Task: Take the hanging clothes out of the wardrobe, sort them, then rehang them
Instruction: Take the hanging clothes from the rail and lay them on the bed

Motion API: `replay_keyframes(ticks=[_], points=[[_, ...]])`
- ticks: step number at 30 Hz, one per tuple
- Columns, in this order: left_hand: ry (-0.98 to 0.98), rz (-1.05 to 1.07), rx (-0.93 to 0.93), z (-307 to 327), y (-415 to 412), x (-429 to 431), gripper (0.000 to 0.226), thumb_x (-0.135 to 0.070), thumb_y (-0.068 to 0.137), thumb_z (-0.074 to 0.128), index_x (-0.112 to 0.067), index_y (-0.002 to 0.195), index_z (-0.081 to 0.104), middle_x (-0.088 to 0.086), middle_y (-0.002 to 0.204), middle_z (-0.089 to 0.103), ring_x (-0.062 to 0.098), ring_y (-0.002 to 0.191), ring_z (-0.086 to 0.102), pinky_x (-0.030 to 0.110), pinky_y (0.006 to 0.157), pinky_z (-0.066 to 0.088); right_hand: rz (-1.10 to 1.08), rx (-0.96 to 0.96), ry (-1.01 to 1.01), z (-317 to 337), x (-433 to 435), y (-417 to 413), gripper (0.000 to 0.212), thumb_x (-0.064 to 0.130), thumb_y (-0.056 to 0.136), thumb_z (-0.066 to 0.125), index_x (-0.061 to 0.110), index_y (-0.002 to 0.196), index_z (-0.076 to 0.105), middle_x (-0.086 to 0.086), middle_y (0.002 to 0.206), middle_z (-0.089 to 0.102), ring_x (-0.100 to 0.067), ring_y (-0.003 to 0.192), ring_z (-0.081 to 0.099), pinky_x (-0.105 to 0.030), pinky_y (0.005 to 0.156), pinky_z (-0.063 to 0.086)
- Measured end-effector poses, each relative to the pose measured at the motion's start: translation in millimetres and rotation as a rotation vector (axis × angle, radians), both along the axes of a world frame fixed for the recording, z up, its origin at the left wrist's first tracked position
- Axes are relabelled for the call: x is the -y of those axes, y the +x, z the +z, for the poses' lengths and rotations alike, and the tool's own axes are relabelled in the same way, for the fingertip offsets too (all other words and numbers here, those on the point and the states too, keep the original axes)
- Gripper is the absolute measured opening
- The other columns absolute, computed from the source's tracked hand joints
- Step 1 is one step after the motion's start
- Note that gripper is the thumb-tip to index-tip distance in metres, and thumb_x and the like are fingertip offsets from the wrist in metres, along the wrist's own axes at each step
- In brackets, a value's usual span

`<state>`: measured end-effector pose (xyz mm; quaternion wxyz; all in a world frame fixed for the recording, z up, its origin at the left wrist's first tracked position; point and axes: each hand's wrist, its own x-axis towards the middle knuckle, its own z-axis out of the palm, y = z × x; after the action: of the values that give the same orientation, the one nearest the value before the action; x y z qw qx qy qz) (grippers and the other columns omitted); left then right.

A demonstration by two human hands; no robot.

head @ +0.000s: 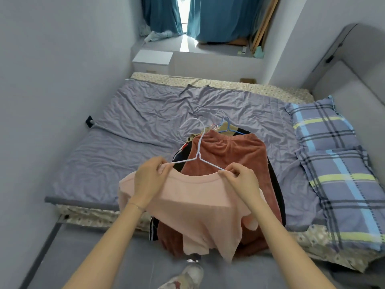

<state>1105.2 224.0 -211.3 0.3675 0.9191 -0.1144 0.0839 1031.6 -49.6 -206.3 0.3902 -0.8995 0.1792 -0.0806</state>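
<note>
From the head camera, both hands reach forward over the near edge of the bed point(79, 197). The left hand point(150, 178) pinches the left shoulder of a pink top point(187, 207), thumb and fingers curled on the cloth where one arm of a white hanger point(199, 158) meets it. The right hand point(242, 180) pinches the neckline on the other side, its fingertips closed on the cloth at the hanger's other arm. The hanger's two arms run into the neck opening and its hook points away, toward the middle of the bed. The pink top is held up above the bed's edge, its lower part hanging down in front of the mattress side. Right behind it a rust-red garment point(231, 153) lies on top of a pile of darker clothes on the grey-lilac quilt point(135, 113); a blue hanger point(230, 127) and other hooks stick out at the pile's far end. Two plaid pillows point(321, 124) lie to the right against the padded headboard point(354, 84). Beyond the bed stand a white nightstand point(152, 59) and teal curtains point(218, 17). A light shoe point(192, 274) shows on the floor below.
</note>
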Motion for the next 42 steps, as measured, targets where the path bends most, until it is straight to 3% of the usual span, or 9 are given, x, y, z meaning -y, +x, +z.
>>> replay_keyframes(ticks=[6, 11, 21, 26, 32, 42], points=[[0.028, 0.068, -0.017, 4, -21, -63, 0.02, -0.035, 0.09, 0.066, -0.02, 0.077, 0.061, -0.006, 0.071, 0.06, 0.017, 0.07, 0.055, 0.036, 0.063, 0.044, 0.086, -0.011, 0.063, 0, -60, -7, 0.021, 0.043, 0.078, 0.074, 0.027, 0.07, 0.063, 0.008, 0.063, 0.058, -0.011, 0.066, 0.055, -0.035, 0.066, 0.043], [0.02, 0.1, 0.03, 1, -9, -118, 0.022, -0.038, 0.09, 0.065, -0.024, 0.075, 0.058, -0.01, 0.068, 0.057, 0.011, 0.066, 0.053, 0.031, 0.059, 0.041, 0.124, -0.031, 0.057, 8, -111, 14, 0.021, 0.044, 0.078, 0.074, 0.027, 0.071, 0.066, 0.007, 0.063, 0.06, -0.012, 0.067, 0.056, -0.035, 0.066, 0.043], [-0.008, 0.15, -0.004, -25, 94, -290, 0.022, -0.047, 0.089, 0.063, -0.026, 0.08, 0.061, -0.01, 0.077, 0.065, 0.013, 0.072, 0.059, 0.033, 0.064, 0.047, 0.12, -0.082, 0.123, -10, -284, 121, 0.019, 0.044, 0.077, 0.072, 0.032, 0.066, 0.063, 0.01, 0.063, 0.06, -0.006, 0.064, 0.054, -0.027, 0.061, 0.038], [0.0, 0.098, -0.023, -37, 152, -348, 0.024, -0.047, 0.09, 0.061, -0.026, 0.078, 0.061, -0.011, 0.076, 0.064, 0.011, 0.072, 0.058, 0.031, 0.063, 0.044, 0.078, -0.09, 0.124, -19, -347, 166, 0.018, 0.042, 0.079, 0.073, 0.028, 0.071, 0.066, 0.008, 0.068, 0.063, -0.009, 0.068, 0.058, -0.034, 0.066, 0.046], [-0.038, 0.035, -0.049, -46, 227, -367, 0.022, -0.041, 0.092, 0.06, -0.029, 0.074, 0.056, -0.014, 0.071, 0.058, 0.003, 0.069, 0.052, 0.026, 0.061, 0.035, 0.019, -0.069, 0.066, -21, -370, 227, 0.016, 0.044, 0.081, 0.071, 0.034, 0.072, 0.062, 0.014, 0.065, 0.058, -0.006, 0.069, 0.054, -0.026, 0.059, 0.036], [0.025, 0.01, -0.171, -109, 366, -320, 0.024, -0.031, 0.096, 0.059, -0.013, 0.08, 0.061, 0.005, 0.081, 0.064, 0.025, 0.08, 0.058, 0.041, 0.073, 0.047, -0.005, -0.123, 0.073, -85, -334, 366, 0.013, 0.04, 0.082, 0.07, 0.031, 0.076, 0.062, 0.012, 0.067, 0.058, -0.006, 0.069, 0.054, -0.028, 0.059, 0.037]])
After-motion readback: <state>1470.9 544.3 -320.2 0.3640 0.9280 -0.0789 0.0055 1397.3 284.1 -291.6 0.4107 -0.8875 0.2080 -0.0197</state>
